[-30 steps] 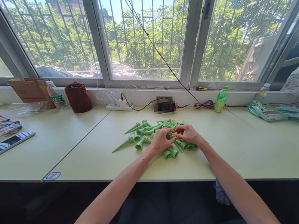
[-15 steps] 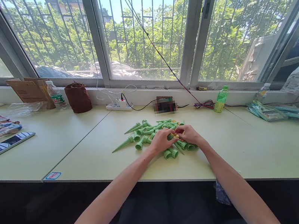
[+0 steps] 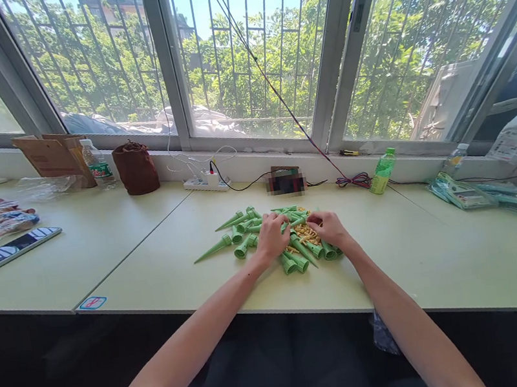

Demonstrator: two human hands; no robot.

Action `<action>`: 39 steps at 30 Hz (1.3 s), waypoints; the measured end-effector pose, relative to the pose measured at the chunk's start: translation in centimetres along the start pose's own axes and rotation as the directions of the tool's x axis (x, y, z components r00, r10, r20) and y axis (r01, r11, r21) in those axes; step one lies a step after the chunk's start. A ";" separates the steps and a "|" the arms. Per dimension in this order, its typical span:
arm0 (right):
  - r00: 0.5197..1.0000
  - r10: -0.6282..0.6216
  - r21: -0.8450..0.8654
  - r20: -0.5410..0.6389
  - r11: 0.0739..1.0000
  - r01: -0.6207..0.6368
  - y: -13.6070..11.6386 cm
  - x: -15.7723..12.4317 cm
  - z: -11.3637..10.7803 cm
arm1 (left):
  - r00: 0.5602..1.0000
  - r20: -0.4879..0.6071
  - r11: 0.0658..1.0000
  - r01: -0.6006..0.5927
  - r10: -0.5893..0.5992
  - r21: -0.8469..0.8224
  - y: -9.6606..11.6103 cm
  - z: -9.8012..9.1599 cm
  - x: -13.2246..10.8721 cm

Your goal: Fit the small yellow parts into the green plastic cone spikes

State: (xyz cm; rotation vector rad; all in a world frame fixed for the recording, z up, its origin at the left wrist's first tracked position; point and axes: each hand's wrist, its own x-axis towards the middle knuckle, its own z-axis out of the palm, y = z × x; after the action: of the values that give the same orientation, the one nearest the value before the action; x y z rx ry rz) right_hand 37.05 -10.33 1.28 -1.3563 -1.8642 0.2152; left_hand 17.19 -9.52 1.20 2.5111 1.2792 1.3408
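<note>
A pile of green plastic spikes (image 3: 218,247), cone-shaped with wide ribbed collars, lies in front of me on the table. Among them is a heap of small yellowish pieces (image 3: 308,234), too small to name. My left hand (image 3: 271,238) is closed over the middle of the pile, its fingers around a green spike (image 3: 296,221) that points to the right. To the right of the heap, my right hand (image 3: 331,229) has its thumb and fingertips pinched together; whatever is between them is too small to make out. Other spikes (image 3: 302,264) lie below the hands, nearer the table edge.
A power strip (image 3: 205,184) with cables and a small pixelated object (image 3: 285,183) stand at the back. A green bottle (image 3: 383,171) is at back right, plastic packets (image 3: 464,190) further right. Left are a phone (image 3: 7,253) and a brown pot (image 3: 135,168).
My hands have moved apart; the left has gone left and slightly up, the right slightly right. More of the yellowish heap now shows between them.
</note>
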 end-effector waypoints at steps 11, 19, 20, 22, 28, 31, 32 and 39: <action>0.997 -0.033 0.025 0.076 0.999 0.031 -0.6 -0.1 -0.2 | 0.988 0.150 0.999 0.038 -0.043 0.036 0.0 0.2 0.0; 0.986 -0.037 0.053 0.164 0.998 0.029 -0.6 -0.2 -0.3 | 0.977 0.206 0.998 0.065 -0.063 -0.007 -0.4 0.2 0.4; 0.984 -0.040 0.055 0.175 0.998 0.031 -0.6 -0.2 -0.2 | 0.976 0.210 0.998 0.065 -0.062 -0.006 -0.5 0.1 0.4; 0.981 -0.039 0.058 0.188 0.998 0.029 -0.4 -0.3 -0.2 | 0.974 0.218 0.998 0.064 -0.064 0.003 -0.6 0.1 0.4; 0.979 -0.037 0.056 0.201 0.998 0.026 -0.1 -0.3 -0.1 | 0.975 0.209 0.997 0.073 -0.072 0.004 -0.6 0.3 0.3; 0.983 -0.040 0.020 0.179 0.999 0.037 0.0 -0.2 -0.1 | 0.982 0.173 0.996 0.079 -0.073 -0.031 -0.5 0.4 0.2; 0.985 -0.036 0.005 0.167 0.999 0.036 0.1 -0.2 -0.1 | 0.985 0.158 0.996 0.080 -0.072 -0.042 -0.5 0.4 0.2; 0.987 -0.018 -0.032 0.161 0.999 0.024 0.4 -0.1 0.0 | 0.997 0.068 0.994 0.049 -0.042 -0.100 -0.1 0.3 0.2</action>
State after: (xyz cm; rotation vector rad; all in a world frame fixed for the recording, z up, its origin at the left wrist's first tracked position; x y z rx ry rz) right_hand 37.38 -10.23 1.05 -1.3764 -2.0230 0.2911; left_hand 17.34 -9.19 1.12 2.4214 1.2158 1.2695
